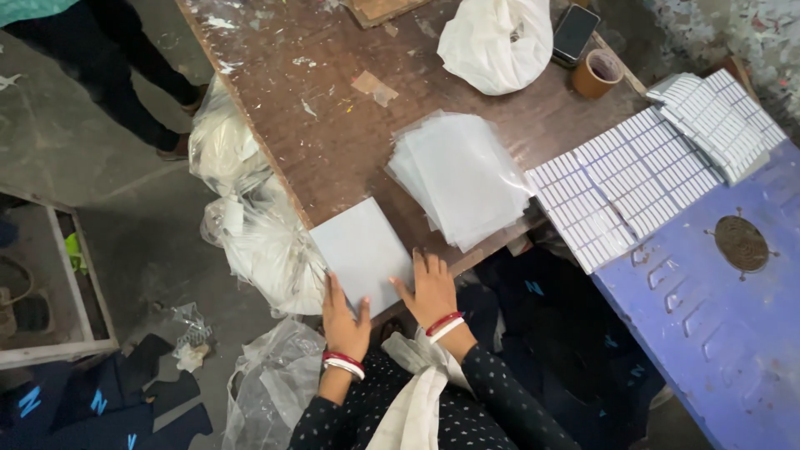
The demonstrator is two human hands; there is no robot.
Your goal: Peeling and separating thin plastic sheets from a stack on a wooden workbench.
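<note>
Both your hands rest flat and unclenched on a pale grey rectangular sheet (360,250) at the brown wooden table's (333,125) near edge, left hand (344,321) at its corner, right hand (429,287) beside. Beyond the sheet, a stack of clear plastic sleeves (462,175) looks untouched; bare tabletop lies farther still.

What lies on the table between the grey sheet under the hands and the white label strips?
In the head view, a fanned stack of clear plastic sleeves lies between the grey sheet and the label strips.
</note>
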